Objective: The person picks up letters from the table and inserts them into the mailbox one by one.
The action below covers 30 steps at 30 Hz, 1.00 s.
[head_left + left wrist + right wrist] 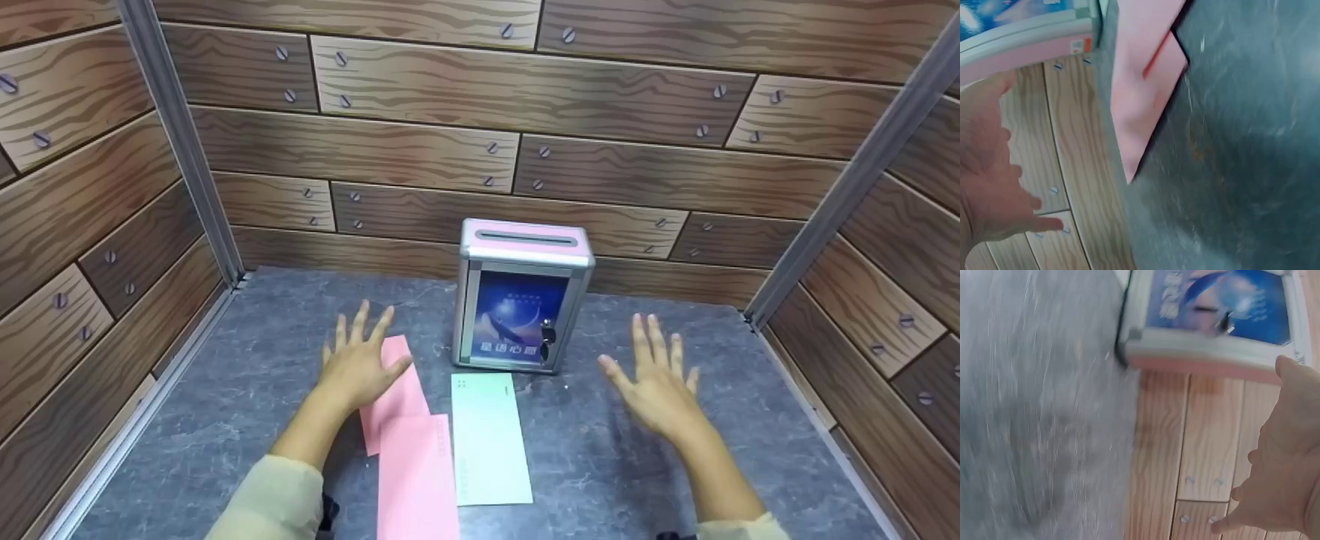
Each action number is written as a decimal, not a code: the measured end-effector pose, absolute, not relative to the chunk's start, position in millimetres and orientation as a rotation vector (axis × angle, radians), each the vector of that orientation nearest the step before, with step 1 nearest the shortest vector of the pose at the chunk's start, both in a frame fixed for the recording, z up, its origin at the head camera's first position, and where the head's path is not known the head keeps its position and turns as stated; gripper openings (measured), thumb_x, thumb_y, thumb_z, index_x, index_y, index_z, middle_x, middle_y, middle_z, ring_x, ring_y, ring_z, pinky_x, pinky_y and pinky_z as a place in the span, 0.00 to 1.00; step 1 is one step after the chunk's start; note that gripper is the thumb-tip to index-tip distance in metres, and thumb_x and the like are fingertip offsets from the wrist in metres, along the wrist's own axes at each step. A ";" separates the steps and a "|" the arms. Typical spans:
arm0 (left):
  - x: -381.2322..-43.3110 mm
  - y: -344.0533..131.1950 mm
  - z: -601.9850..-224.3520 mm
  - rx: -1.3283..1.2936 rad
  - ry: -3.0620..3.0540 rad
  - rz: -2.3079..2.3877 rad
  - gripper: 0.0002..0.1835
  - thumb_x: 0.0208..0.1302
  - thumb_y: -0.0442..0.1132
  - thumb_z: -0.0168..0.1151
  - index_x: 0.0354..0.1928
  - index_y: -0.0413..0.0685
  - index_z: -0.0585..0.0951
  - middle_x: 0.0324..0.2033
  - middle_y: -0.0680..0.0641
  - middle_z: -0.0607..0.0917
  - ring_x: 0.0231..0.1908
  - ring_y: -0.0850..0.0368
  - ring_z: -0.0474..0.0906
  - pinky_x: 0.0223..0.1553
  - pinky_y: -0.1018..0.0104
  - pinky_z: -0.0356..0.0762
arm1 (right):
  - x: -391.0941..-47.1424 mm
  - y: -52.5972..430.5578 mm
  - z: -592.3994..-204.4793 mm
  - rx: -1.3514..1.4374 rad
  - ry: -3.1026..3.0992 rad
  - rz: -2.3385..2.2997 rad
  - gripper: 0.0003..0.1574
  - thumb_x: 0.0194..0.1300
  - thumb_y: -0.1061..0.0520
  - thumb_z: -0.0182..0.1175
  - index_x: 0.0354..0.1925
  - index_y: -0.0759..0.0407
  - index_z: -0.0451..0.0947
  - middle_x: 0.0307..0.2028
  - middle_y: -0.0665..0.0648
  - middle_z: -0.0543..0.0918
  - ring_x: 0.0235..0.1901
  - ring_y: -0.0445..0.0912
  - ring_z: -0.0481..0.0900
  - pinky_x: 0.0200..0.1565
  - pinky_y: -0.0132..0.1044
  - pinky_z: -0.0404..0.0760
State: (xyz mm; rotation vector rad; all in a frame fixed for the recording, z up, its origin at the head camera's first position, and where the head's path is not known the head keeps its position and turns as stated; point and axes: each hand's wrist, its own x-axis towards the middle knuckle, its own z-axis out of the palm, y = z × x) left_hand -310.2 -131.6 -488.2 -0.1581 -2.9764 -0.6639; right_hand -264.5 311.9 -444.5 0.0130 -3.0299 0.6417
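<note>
My left hand [360,375] is held with fingers spread above a pink envelope [405,390] and grips nothing. A second pink envelope [416,480] overlaps the first one nearer to me. Beside them lies a pale green envelope [491,442], its far end close to the foot of the box. To the right, my right hand [656,390] hovers over the table with its fingers spread and holds nothing. Between and beyond both hands stands an upright pink and silver box [525,300], with a slot [526,238] in its top and keys [547,341] at its blue front.
The grey marbled tabletop [247,375] is enclosed by wood-patterned panels [420,157] at the back and both sides. Metal posts [180,135] stand in the two back corners, and a metal rail [150,412] runs along the left edge.
</note>
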 end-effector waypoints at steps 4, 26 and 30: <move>-295.5 -129.8 -491.5 -0.154 -2.940 -0.742 0.37 0.72 0.55 0.68 0.77 0.49 0.70 0.74 0.33 0.71 0.74 0.27 0.67 0.69 0.22 0.67 | -246.0 289.4 -444.8 0.099 -2.986 0.740 0.68 0.76 0.17 0.45 0.88 0.47 0.23 0.87 0.57 0.23 0.85 0.73 0.24 0.76 0.82 0.30; -267.6 -143.4 -525.3 -0.301 -3.241 -0.989 0.23 0.58 0.45 0.81 0.45 0.43 0.77 0.36 0.44 0.78 0.37 0.50 0.75 0.42 0.55 0.76 | -175.7 160.6 -510.0 1.024 -3.144 0.412 0.24 0.58 0.29 0.77 0.41 0.42 0.86 0.56 0.45 0.78 0.62 0.48 0.74 0.69 0.59 0.74; -267.2 -142.8 -527.8 -0.286 -3.219 -1.041 0.24 0.56 0.42 0.84 0.42 0.44 0.76 0.35 0.44 0.76 0.35 0.50 0.73 0.37 0.58 0.72 | -178.8 146.4 -518.4 1.123 -3.184 0.311 0.25 0.59 0.28 0.76 0.43 0.40 0.84 0.56 0.44 0.76 0.56 0.43 0.71 0.62 0.49 0.77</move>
